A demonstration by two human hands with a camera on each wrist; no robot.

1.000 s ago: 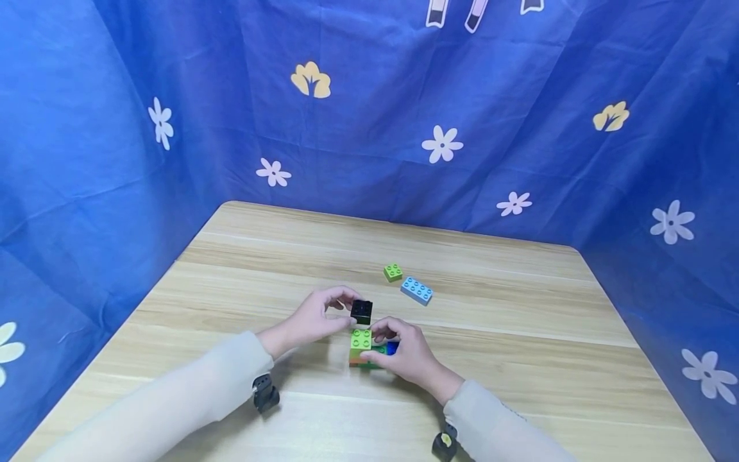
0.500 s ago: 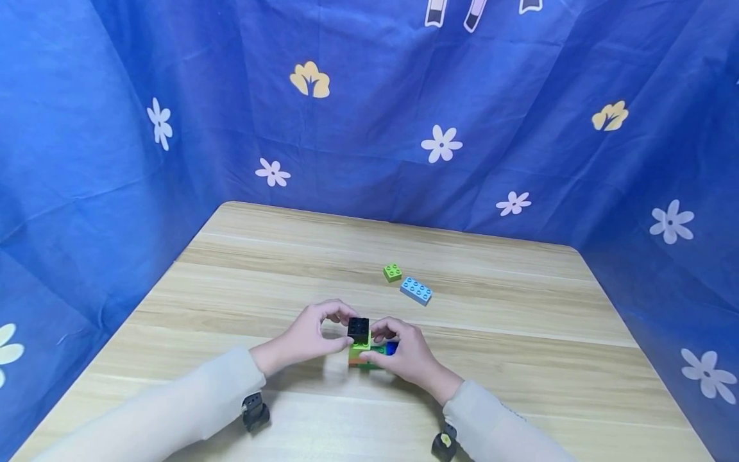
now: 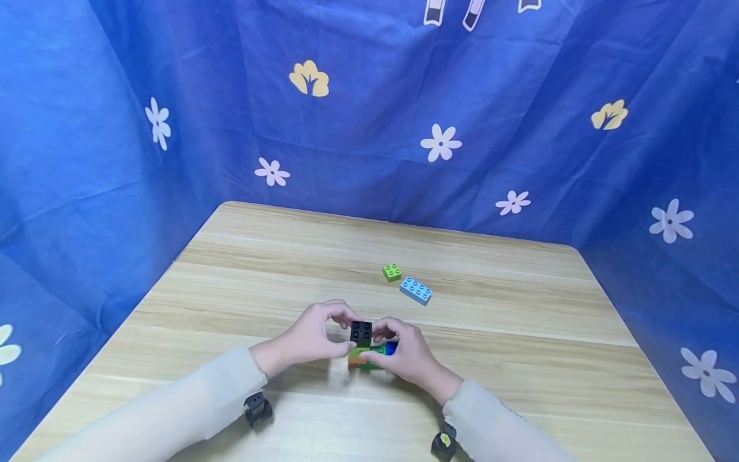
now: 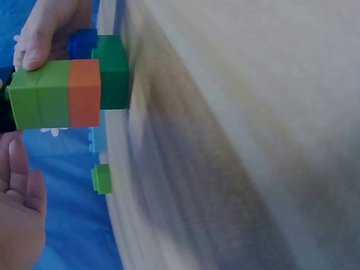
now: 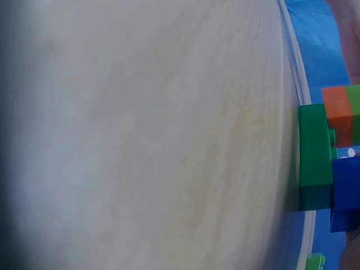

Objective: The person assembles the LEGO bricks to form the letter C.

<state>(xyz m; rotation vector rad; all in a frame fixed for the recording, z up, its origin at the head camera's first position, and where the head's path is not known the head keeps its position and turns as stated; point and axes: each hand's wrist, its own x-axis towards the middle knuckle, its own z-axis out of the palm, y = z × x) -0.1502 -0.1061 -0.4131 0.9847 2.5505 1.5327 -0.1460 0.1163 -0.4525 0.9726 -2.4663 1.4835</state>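
Well to the left of the black brick [image 3: 361, 332], a pale left sleeve [image 3: 161, 410] reaches over the wooden tabletop [image 3: 242, 269], a small left camera [image 3: 258, 410] at its cuff. Just left of the black brick is the left hand [image 3: 307, 335], clamped on that brick, its thumb at the near side and its fingers at the far side. The black brick stands studs up on the lime bricks [image 4: 39, 98]; how fully it is seated I cannot tell. Lower beneath the black brick come the orange brick [image 4: 84, 93] and then the green base brick [image 5: 316, 157], which rests on the tabletop and runs out to the right. Behind the black brick and slightly right lies a loose lime brick [image 3: 391, 273]. Low to the right of the black brick, the blue brick [image 5: 346, 183] tops the base's other end. Right of the black brick, the right hand [image 3: 411, 351] is closed round the lime bricks, thumb against them, fingers curled on the far side. Behind the black brick and farther right, a light blue brick [image 3: 415, 290] lies beside the loose lime one.
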